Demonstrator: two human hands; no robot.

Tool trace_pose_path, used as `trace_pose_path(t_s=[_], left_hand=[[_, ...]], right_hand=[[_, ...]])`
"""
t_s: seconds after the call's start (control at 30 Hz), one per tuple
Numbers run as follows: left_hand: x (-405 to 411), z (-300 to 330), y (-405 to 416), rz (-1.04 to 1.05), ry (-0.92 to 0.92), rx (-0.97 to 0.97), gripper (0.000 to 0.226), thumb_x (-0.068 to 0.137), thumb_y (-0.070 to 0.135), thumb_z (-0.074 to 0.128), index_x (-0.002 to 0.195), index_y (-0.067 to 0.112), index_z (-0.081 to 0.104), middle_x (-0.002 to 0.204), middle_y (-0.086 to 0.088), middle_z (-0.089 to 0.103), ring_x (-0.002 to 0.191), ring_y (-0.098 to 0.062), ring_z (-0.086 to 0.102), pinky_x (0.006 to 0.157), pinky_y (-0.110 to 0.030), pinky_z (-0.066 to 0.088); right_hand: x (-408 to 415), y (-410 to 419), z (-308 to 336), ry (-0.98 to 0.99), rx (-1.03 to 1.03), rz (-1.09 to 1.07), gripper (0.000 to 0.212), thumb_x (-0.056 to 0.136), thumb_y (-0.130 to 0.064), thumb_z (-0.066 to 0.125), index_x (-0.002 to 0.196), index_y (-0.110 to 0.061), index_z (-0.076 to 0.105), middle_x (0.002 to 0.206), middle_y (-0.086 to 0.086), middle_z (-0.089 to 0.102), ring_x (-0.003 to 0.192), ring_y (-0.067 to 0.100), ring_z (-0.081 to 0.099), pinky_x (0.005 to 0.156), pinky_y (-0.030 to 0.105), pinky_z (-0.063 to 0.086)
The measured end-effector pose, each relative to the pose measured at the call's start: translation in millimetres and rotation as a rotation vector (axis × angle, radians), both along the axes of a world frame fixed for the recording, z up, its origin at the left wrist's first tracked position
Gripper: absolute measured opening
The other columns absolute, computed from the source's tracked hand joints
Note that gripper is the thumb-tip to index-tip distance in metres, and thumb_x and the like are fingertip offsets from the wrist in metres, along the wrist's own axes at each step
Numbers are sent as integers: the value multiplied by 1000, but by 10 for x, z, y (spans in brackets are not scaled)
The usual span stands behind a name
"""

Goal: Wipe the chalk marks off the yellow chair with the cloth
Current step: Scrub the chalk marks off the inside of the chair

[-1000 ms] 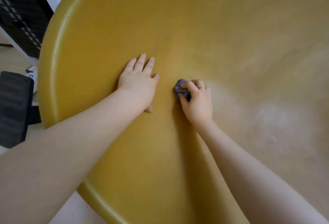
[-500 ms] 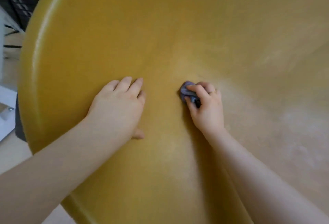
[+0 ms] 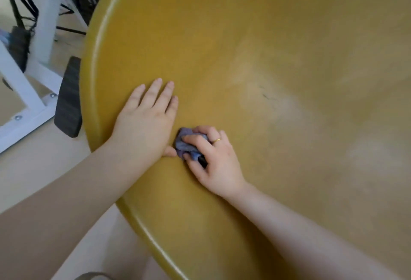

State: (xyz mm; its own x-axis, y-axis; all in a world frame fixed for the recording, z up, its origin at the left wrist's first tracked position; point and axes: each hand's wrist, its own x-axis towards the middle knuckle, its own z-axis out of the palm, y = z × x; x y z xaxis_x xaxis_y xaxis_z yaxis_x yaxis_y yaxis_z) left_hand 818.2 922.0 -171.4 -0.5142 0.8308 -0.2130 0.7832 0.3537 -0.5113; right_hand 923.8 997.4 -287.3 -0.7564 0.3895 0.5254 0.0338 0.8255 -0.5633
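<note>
**Cloth drawn back beside the bracing hand**

We see the right hand (image 3: 213, 159) gripping a bunched bluish cloth (image 3: 186, 146), fingers curled over it (a gold ring (image 3: 216, 140) on one of them), pressing it against the yellow chair (image 3: 222, 46). Half a second ago the cloth sat well apart from the left hand (image 3: 146, 121); now it touches that hand's thumb. The left hand lies flat on the chair, fingers straight and together, close to the rounded rim. Pale chalk marks (image 3: 278, 101) smear the surface right of both hands. More of the white frame (image 3: 26, 93) shows at left than before.
</note>
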Motion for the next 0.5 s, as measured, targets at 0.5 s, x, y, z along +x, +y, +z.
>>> trace_pose_path(t_s=[0.5], left_hand=[[362,-336,191,56,-79,-85,124,67,80,48,148,9,-13,154,-10,-24,143,-24,-18,116,-38,-5]], right_hand=[[298,1624,-36,-133,161,-696,35,84,-18,56,118,-22,59,120,13,54,96,36,47,79,38,38]])
